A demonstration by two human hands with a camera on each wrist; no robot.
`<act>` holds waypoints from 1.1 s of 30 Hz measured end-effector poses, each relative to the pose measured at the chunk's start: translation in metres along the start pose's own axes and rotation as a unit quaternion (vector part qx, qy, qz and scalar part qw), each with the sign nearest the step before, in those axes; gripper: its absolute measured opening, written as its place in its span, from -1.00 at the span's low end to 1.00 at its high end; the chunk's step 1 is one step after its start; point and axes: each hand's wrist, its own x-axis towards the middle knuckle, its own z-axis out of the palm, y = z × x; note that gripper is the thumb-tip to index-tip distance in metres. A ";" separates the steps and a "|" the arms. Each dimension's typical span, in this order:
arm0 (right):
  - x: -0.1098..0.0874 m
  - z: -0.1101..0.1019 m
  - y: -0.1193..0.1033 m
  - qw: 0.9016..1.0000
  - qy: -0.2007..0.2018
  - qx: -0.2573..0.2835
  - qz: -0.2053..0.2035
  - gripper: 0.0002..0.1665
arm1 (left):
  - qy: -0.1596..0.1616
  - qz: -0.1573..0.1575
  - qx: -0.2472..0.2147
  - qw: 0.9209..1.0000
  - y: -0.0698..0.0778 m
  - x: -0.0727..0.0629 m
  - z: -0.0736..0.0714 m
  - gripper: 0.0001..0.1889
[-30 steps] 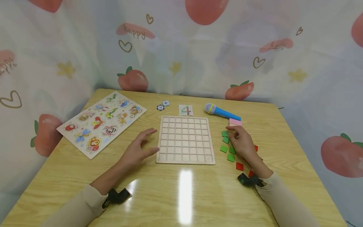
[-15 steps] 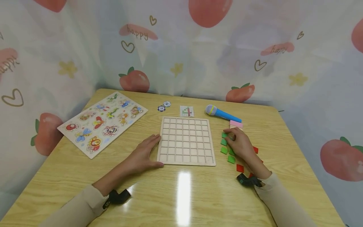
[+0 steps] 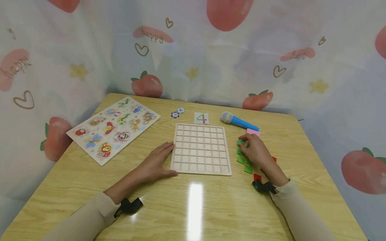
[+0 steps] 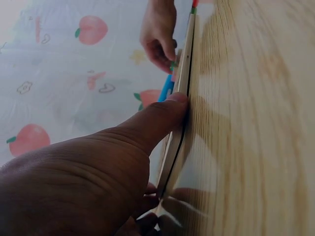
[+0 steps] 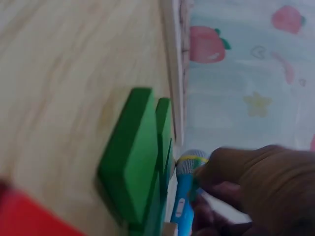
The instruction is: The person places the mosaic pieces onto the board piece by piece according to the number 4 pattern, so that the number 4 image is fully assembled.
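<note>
My left hand (image 3: 153,164) rests against the left side of a wooden grid board (image 3: 202,149), its thumb at the near-left corner and the fingers along the edge. The left wrist view shows that thumb (image 4: 165,115) against the board's side. Right of the board, my right hand (image 3: 256,150) pinches a small green square tile (image 5: 195,183) between thumb and fingertips. Other green tiles (image 3: 248,169) lie below and beside this hand, some partly hidden by it. A red tile (image 3: 257,177) shows near the right wrist.
Pink tiles (image 3: 253,132) lie just beyond the right hand, beside a blue toy microphone (image 3: 241,121). A small pattern card (image 3: 201,118) and two poker chips (image 3: 175,115) are behind the board. An insect puzzle board (image 3: 129,138) occupies the left. A patterned curtain (image 3: 211,67) hangs behind.
My left hand has moved right and nearer, from beside the grid board onto its left edge and corner. The right hand has stayed over the green tiles, its fingertips closing on one.
</note>
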 end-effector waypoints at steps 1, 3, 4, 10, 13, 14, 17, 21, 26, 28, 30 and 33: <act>0.001 -0.002 -0.004 1.000 -0.002 0.008 -0.004 -0.58 | 0.001 0.002 -0.001 1.000 0.000 0.000 0.000 0.20; 0.003 -0.005 -0.014 1.000 -0.010 0.022 -0.016 -0.59 | 0.001 0.005 0.000 1.000 0.000 -0.001 0.000 0.21; 0.006 -0.005 -0.021 0.999 -0.017 0.026 -0.025 -0.60 | 0.001 0.006 0.002 1.000 0.000 -0.002 -0.001 0.21; 0.041 0.002 -0.065 0.995 -0.055 0.007 -0.085 -0.62 | -0.005 0.010 0.013 1.000 0.000 -0.003 -0.005 0.21; 0.063 0.010 -0.081 0.991 -0.082 -0.011 -0.108 -0.64 | -0.006 0.014 0.014 1.000 0.000 -0.002 -0.004 0.21; 0.070 0.013 -0.086 0.989 -0.094 -0.016 -0.113 -0.64 | -0.008 0.014 0.013 1.000 0.000 -0.002 -0.004 0.21; 0.086 0.020 -0.093 0.984 -0.125 -0.037 -0.122 -0.64 | -0.011 0.015 0.011 1.000 0.000 -0.001 -0.003 0.20; 0.099 0.027 -0.095 0.980 -0.140 -0.051 -0.134 -0.64 | -0.013 0.014 0.016 1.000 0.002 0.000 -0.002 0.19; 0.106 0.030 -0.092 0.979 -0.133 -0.044 -0.146 -0.70 | -0.016 0.009 0.017 1.000 0.004 0.000 -0.004 0.18; 0.108 0.031 -0.092 0.980 -0.130 -0.039 -0.145 -0.74 | -0.019 0.007 0.015 1.000 0.005 0.000 -0.005 0.18; 0.109 0.031 -0.092 0.981 -0.129 -0.035 -0.141 -0.77 | -0.021 0.005 0.011 1.000 0.006 0.000 -0.005 0.17; 0.113 0.033 -0.092 0.981 -0.134 -0.033 -0.139 -0.79 | -0.023 0.001 0.007 1.000 0.005 0.000 -0.005 0.17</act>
